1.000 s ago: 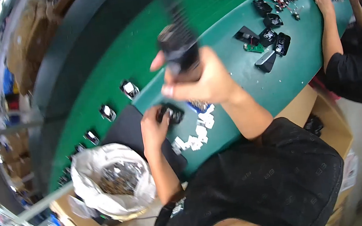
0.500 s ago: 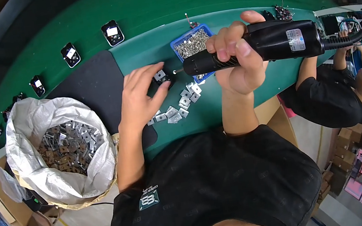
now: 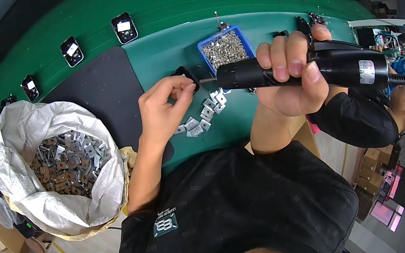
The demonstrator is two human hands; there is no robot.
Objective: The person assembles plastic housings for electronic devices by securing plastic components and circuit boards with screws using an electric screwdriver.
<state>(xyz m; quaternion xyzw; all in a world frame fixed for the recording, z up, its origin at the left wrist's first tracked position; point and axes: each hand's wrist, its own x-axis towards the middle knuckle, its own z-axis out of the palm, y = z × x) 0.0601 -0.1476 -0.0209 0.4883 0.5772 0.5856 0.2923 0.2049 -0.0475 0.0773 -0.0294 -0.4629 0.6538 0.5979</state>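
Observation:
My right hand is wrapped round a black electric screwdriver, which lies nearly level and points left. Its thin bit ends close to my left fingertips. My left hand is closed, thumb and forefinger pinched together in front of a small black housing. Whatever sits between those fingertips is hidden, and the hand covers much of the housing. Several square metal plates with holes lie on the green mat near my left wrist. Past the screwdriver's front end stands a blue tray of small screws.
On the left, a white sack holds many metal plates. A dark mat lies beside my left arm. Several black housings stand on the green far strip. A cable leaves the screwdriver's rear. Another person works at the right.
My left fingers, spread round the housing before, have come together in a pinch; the metal plate seen in the housing is now hidden. The screwdriver has shifted right and slightly nearer me.

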